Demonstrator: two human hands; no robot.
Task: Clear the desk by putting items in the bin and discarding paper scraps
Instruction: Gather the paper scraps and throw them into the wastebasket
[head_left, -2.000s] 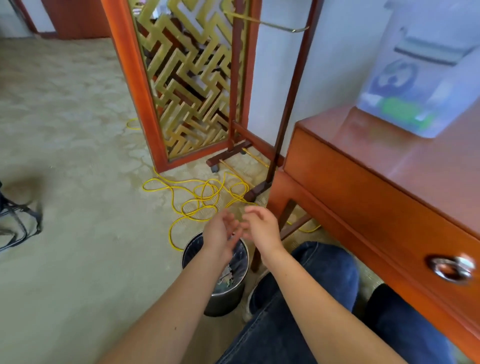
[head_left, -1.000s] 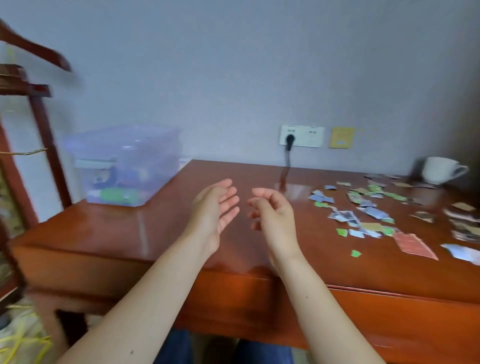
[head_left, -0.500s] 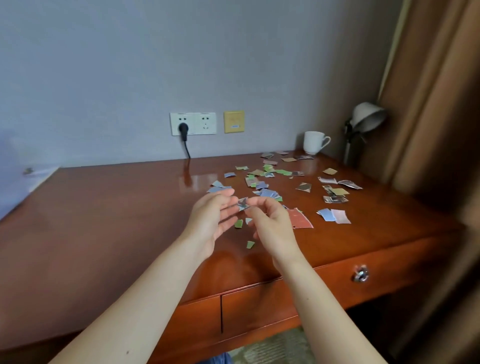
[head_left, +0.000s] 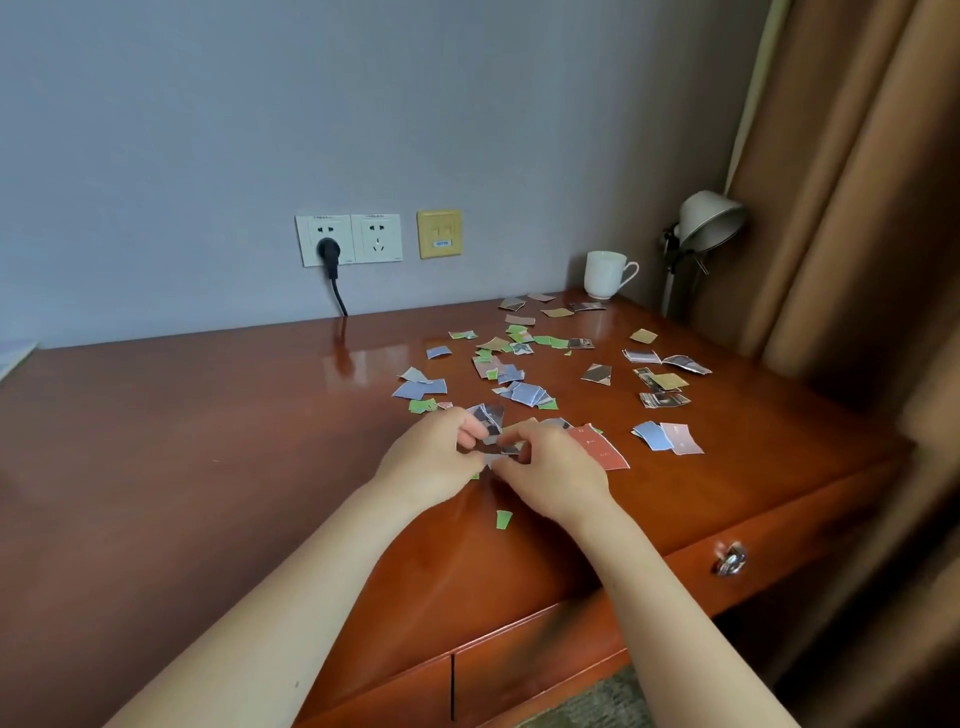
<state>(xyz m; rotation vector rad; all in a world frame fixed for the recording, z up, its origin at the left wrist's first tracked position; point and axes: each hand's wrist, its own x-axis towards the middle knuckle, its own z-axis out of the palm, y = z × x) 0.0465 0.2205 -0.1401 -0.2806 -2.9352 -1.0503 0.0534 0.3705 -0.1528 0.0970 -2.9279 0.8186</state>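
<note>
Head-cam view of a wooden desk (head_left: 208, 441) set against a grey-blue wall. Landmark: a white mug (head_left: 605, 274) at the desk's far right, by the wall.

Paper scraps (head_left: 519, 384) lie scattered over the desk top in front of and left of the mug: small torn bits in blue, green, tan, pink & dark photo prints. A larger red-brown card (head_left: 597, 447) lies nearer the viewer than the mug, just right of the hands. One green scrap (head_left: 503, 518) sits alone, closest to the desk's front edge.

Both bare forearms reach in from the bottom. Left hand (head_left: 434, 460) & right hand (head_left: 553, 467) meet side by side, well in front of the mug, fingers curled inward and pinched onto a small bunch of scraps, incl. a dark photo piece (head_left: 491, 418) sticking up between them. Exactly which hand grips which scrap can't be told.

Right of the mug stands a desk lamp (head_left: 706, 223) w/ a pale shade, then a brown curtain (head_left: 841, 182). Left of the mug, on the wall: a yellow plate (head_left: 439, 234) & a white double socket (head_left: 349, 240) w/ a black plug. A drawer knob (head_left: 730, 558) shows on the desk front, below the mug's side.
</note>
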